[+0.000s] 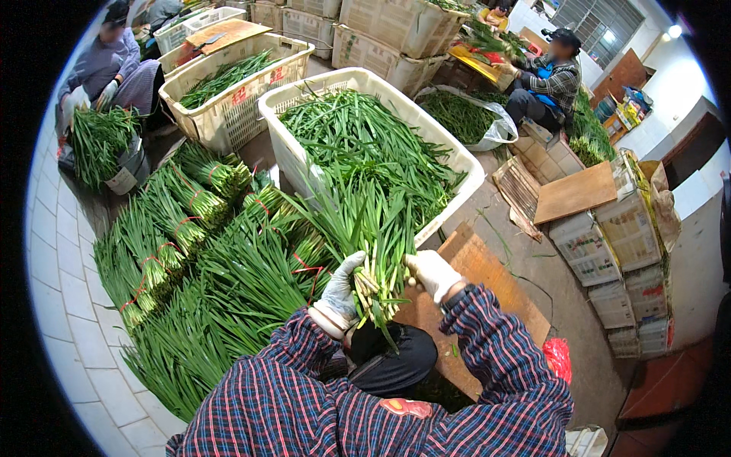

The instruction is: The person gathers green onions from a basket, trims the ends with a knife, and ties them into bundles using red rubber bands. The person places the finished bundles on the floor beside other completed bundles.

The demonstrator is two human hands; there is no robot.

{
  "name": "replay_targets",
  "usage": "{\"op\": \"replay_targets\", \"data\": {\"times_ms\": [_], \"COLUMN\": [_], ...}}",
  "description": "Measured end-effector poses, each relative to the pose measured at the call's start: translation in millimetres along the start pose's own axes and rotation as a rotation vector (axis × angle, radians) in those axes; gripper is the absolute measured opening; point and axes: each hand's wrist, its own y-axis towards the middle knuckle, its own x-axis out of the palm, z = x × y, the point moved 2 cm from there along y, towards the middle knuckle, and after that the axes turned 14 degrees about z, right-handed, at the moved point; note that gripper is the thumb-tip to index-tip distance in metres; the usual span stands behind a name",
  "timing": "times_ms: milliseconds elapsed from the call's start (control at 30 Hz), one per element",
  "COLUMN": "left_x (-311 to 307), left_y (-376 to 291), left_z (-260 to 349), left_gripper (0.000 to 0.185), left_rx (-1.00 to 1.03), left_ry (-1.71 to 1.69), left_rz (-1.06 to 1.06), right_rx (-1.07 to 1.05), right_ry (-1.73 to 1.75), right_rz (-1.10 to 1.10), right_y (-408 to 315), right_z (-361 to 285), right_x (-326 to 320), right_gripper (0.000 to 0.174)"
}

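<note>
My left hand (338, 294), in a pale work glove, is closed around the stem end of a loose bunch of garlic chives (377, 251). At the bunch's right side, my gloved right hand (432, 274) has its fingers against the white stems; whether it grips any is unclear. The bunch's green leaves spread away from me over the near rim of a white plastic crate (477, 171) heaped with more leaves. Bundles of chives tied with red string (191, 220) lie in rows at my left, with leafy chives (228, 303) in front of them.
A wooden board (485, 291) lies by my right knee, near a red plastic bundle (557, 360). Another crate (240, 97) of greens stands ahead left. Co-workers sit at far left (114, 74) and far right (548, 80). Stacked boxes (628, 257) stand at right beside tiled floor and wall.
</note>
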Motion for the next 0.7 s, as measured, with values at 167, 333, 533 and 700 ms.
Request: {"op": "replay_targets", "data": {"times_ms": [167,333,533,700], "left_x": [-10.1,-16.5,-4.7,2.4], "left_y": [8.8,2.9,1.7,-16.4], "left_z": [-4.9,-1.2,-1.5,1.3], "left_gripper": [0.047,0.058,0.041,0.046], "left_rx": [-0.089,-0.024,-0.094,-0.164], "left_ry": [-0.028,0.291,0.152,0.104], "left_rz": [0.033,0.17,0.137,0.104], "right_rx": [-0.843,-0.725,0.137,0.143], "right_ry": [-0.589,-0.265,0.037,-0.208], "right_rz": [0.028,-0.249,-0.403,-0.477], "right_y": [-28.1,-39.3,-56.0,-53.4], "right_z": [22.1,14.7,-6.0,-24.8], "right_x": [22.7,27.6,27.0,-29.8], "right_gripper": [0.023,0.039,0.043,0.057]}}
